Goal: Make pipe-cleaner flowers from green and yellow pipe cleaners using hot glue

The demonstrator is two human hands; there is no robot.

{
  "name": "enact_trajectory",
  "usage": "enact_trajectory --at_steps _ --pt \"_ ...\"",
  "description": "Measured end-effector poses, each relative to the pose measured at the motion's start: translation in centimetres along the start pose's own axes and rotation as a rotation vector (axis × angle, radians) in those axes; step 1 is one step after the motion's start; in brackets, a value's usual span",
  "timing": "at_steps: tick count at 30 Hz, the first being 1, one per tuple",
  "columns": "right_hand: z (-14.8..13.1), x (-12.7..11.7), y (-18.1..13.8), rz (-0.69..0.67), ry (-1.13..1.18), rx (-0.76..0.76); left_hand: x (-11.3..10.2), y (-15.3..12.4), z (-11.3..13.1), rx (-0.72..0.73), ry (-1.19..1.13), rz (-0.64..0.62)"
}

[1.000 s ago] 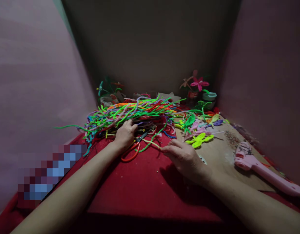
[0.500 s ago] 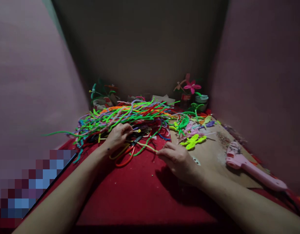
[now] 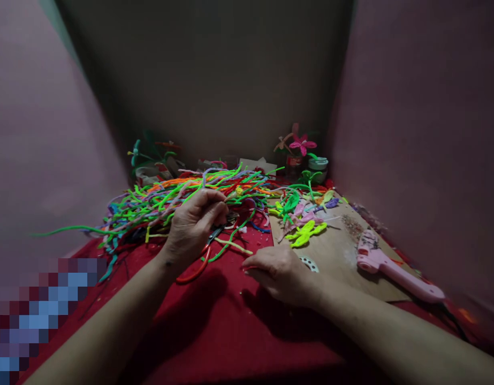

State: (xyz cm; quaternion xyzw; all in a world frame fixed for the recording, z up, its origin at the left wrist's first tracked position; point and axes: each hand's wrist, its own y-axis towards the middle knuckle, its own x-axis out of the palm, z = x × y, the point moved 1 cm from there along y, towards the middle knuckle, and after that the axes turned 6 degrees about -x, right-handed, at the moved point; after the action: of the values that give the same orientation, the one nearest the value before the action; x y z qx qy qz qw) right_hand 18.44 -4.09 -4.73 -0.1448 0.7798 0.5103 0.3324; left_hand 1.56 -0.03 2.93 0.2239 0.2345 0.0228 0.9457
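A big heap of coloured pipe cleaners (image 3: 182, 195) lies across the back of the red cloth (image 3: 222, 326). My left hand (image 3: 194, 224) is raised over the heap's near edge, its fingers pinched on a thin pipe cleaner. Red-handled scissors (image 3: 198, 262) lie just under and in front of that hand. My right hand (image 3: 281, 272) rests palm down on the cloth, fingers curled loosely, its fingertips near a yellow pipe cleaner (image 3: 233, 246) without clearly holding it.
A cardboard sheet (image 3: 343, 256) on the right carries folded pipe-cleaner shapes (image 3: 305, 232) and a pink glue gun (image 3: 391, 267). Finished pipe-cleaner flowers (image 3: 301, 144) stand at the back right, others at the back left (image 3: 150, 155). Walls close in on three sides.
My left hand has lifted off the heap and pinched a pipe cleaner. My right hand has let go of the yellow strand and drawn back a little toward me.
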Motion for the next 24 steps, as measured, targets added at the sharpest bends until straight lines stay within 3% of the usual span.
enact_trajectory --at_steps 3,6,11,17,24 --pt "0.0 -0.1 0.1 -0.028 0.003 -0.036 0.5 0.2 0.1 0.015 0.085 -0.046" --pt "0.1 -0.2 0.1 -0.026 0.002 -0.034 -0.1 0.9 -1.5 0.044 0.252 -0.076" --pt "0.2 0.0 -0.2 -0.040 0.004 0.001 -2.1 1.6 -6.0 -0.136 0.520 -0.286" --pt "0.2 0.2 -0.3 -0.068 0.015 -0.005 -3.3 2.7 -9.5 -0.126 0.666 -0.243" --pt "0.1 0.1 -0.1 -0.081 0.021 0.010 -3.3 4.3 -11.0 -0.051 0.667 -0.202"
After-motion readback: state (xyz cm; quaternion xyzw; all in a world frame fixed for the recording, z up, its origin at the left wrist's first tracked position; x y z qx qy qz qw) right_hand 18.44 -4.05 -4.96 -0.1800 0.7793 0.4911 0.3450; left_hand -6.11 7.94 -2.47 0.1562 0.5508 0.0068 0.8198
